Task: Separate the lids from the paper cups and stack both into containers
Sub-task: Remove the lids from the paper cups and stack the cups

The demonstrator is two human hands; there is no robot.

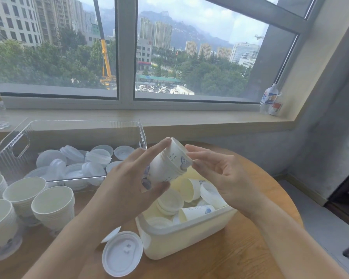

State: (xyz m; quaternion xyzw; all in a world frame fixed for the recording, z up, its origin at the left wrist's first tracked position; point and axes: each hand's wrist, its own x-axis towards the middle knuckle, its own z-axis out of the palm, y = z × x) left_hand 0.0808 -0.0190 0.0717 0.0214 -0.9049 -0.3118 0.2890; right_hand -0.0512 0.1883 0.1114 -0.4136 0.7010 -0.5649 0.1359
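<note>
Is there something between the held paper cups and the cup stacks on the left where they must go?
Nothing visible blocks it. The left hand holds the nested white paper cups in the air above the cream plastic bin. The stacks of white paper cups stand open-topped to the left on the wooden table.

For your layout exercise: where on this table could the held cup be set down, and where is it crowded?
Bare wood lies right of the white bin, toward the table's round edge. Another patch sits between the cup stacks and the bin. The left side is crowded by stacks and the clear lid container.
</note>
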